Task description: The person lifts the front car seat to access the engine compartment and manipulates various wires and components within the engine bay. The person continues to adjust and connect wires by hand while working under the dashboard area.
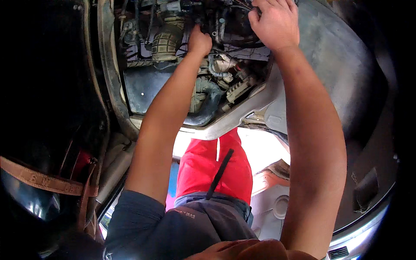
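Note:
Above me is a vehicle's engine bay, seen from below. My left hand [200, 42] reaches up into it with its fingers curled around or against a dark part, which I cannot make out. Beside that hand, on its left, runs a ribbed, dusty air duct [167, 40]. Over at the upper right, my right hand [277, 24] lies against the dark parts near the bay's edge. Its thumb stands apart from the fingers, and the fingertips run toward the top of the picture. No tool shows in either hand.
A smooth dark panel [141, 89] sits left of my left forearm. A thick black hose [211, 106] curves below the hands, near thin wires and a finned part [240, 90]. The pale metal frame edge [236, 120] borders the opening. A brown strap [47, 177] crosses the lower left.

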The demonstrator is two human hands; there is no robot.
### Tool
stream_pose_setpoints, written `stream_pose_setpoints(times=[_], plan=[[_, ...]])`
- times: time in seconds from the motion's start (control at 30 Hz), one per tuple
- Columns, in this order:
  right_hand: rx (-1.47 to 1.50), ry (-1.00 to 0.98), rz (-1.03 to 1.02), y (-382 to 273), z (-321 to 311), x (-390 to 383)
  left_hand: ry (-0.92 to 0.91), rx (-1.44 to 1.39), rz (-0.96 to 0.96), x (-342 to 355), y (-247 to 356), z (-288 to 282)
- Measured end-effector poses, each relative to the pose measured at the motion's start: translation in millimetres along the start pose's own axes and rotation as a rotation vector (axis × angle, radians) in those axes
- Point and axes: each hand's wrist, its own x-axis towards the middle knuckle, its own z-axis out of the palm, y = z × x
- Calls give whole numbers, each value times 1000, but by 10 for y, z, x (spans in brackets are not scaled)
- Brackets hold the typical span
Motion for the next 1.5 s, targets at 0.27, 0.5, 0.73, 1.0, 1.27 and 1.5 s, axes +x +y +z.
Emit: stream_pose_setpoints(times=[0.27,0.5,0.73,1.0,1.27,1.5], plan=[[16,-14,34,42,30,4,-382,-260,-226,377,-77,-65],[41,-40,63,-3,31,45,-351,-263,97,566,-615,90],[73,-19,52,-21,20,43,-366,-372,85,498,-548,45],[-79,-89,10,-28,93,19,-135,-36,171,560,-685,192],[-184,-174,-24,140,215,-60,-79,315,222,-222,239,-330],[-221,-182,-44,219,259,-81,-567,566,328,-1165,322,-355]])
